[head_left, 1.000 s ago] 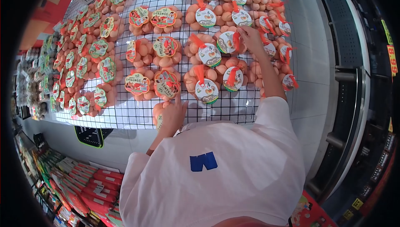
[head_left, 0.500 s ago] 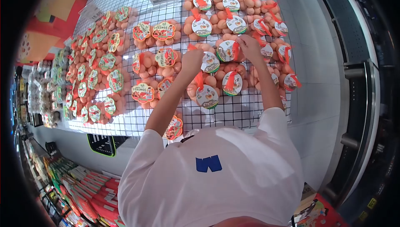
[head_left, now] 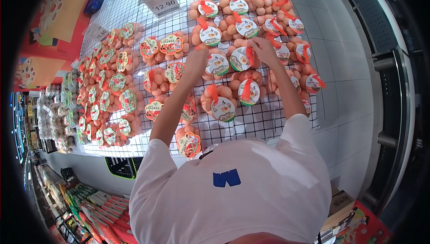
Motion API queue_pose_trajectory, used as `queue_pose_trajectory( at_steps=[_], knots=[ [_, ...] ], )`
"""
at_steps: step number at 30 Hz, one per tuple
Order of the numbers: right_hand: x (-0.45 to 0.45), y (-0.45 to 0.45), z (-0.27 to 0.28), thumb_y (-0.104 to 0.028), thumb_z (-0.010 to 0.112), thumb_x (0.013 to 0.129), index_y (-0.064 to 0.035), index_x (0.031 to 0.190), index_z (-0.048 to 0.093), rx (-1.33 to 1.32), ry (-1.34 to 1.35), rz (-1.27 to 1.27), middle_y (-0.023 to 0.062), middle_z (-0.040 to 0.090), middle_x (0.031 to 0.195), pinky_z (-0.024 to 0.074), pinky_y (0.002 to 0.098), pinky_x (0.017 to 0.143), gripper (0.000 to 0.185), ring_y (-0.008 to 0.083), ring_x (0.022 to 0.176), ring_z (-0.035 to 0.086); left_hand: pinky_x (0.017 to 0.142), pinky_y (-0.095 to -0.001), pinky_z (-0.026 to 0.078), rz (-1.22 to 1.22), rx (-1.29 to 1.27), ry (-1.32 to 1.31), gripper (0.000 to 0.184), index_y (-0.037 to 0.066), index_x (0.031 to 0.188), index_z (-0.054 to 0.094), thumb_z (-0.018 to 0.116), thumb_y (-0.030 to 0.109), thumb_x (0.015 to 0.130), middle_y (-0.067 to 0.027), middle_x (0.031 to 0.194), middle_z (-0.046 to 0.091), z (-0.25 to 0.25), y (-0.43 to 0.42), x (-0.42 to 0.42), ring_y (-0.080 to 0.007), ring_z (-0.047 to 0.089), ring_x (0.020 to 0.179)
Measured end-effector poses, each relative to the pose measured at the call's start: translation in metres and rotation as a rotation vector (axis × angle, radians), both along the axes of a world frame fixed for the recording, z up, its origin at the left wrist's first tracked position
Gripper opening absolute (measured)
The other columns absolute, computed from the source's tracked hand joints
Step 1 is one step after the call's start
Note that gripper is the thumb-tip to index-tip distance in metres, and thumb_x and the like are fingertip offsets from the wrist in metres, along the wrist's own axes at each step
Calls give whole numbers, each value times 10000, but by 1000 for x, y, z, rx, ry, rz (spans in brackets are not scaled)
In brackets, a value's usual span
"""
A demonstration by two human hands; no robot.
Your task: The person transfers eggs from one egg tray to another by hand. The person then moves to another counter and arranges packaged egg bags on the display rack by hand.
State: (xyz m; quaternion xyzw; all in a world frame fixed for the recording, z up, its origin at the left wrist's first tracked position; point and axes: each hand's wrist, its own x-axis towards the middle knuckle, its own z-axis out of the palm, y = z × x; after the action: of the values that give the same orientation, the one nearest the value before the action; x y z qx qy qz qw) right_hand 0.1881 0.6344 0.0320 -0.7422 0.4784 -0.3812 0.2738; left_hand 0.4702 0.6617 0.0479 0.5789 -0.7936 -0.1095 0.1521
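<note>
Red-netted bags of brown eggs lie in rows on a wire-grid display table. My left hand (head_left: 196,62) is closed at the red netting of an egg bag with a round white-and-green label (head_left: 217,64); its fingertips are partly hidden. Just right of that, my right hand (head_left: 264,50) has its fingers pinched at the red tie (head_left: 250,56) of the neighbouring egg bag (head_left: 242,59). Both bags rest among the others. Nearer to me sit two more labelled egg bags (head_left: 223,109) (head_left: 249,92).
Price cards (head_left: 160,1) stand along the back. Left are egg bags with scalloped labels (head_left: 127,100) and stacked clear egg cartons (head_left: 49,109). A black basket (head_left: 121,167) is below the table's front edge (head_left: 103,154). Grey floor tiles (head_left: 345,123) run along the right.
The camera view has shifted slightly. The bag at my left hand has moved a little away from me, nearer the row behind. My right hand stays at the same bag's tie.
</note>
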Motion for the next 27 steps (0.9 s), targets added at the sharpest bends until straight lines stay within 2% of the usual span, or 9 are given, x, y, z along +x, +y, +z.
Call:
queue_pose_trajectory(
  at_steps=[3,6,8,12,15,20,22,25,27],
  knots=[
    [3,1,10,-194,549,944,13,865,618,62,8,-5,126,580,676,437,322,579,233,207,594,548,592,-464,505,-16,-89,-40,138,14,831,600,578,144,871,-203,725,641,2,-6,0,-355,657,696],
    [6,1,17,-202,560,939,17,857,608,16,40,-20,131,568,660,429,322,572,239,204,587,539,575,-462,505,-70,-150,-19,120,8,829,591,581,125,855,-198,708,640,4,-12,0,-359,656,678],
    [8,2,19,-232,568,927,-15,879,617,47,5,-11,184,594,707,441,401,599,228,333,647,587,577,-463,506,-71,-155,-30,109,8,831,590,582,115,846,-197,709,641,7,-12,0,-357,657,680],
    [10,4,8,-233,569,928,-15,891,616,9,51,12,185,606,730,446,406,612,227,341,672,598,575,-460,509,-99,-176,-84,77,21,843,592,578,94,824,-186,705,642,-7,-7,5,-348,659,677],
    [9,5,9,-233,566,930,-13,893,612,17,65,-20,188,613,756,453,408,626,227,354,703,606,562,-456,506,-64,-215,-54,94,33,856,579,567,126,847,-175,712,646,-13,-2,3,-347,655,664],
    [9,13,-1,-222,557,932,-16,908,607,12,77,-48,182,629,809,467,426,661,213,366,752,605,573,-432,507,59,-109,-98,174,52,849,547,524,213,913,-160,741,646,-3,21,-9,-338,649,658],
    [10,25,1,-231,568,926,-32,955,626,-8,94,-96,167,643,859,478,416,686,209,340,778,612,580,-422,507,157,-135,8,185,59,881,564,527,234,927,-155,780,648,2,37,-11,-324,653,695],
    [13,66,20,-256,588,916,-50,1014,644,-67,17,-211,132,653,878,490,379,698,235,295,780,624,619,-418,509,159,-138,132,209,55,920,592,550,260,924,-145,837,647,12,82,-17,-312,645,768],
    [3,88,16,-263,620,898,-61,1066,647,207,20,31,104,657,867,495,350,698,265,252,771,630,648,-416,508,69,-50,162,211,51,927,608,571,258,913,-134,857,643,7,113,-12,-304,637,800]
  ],
)
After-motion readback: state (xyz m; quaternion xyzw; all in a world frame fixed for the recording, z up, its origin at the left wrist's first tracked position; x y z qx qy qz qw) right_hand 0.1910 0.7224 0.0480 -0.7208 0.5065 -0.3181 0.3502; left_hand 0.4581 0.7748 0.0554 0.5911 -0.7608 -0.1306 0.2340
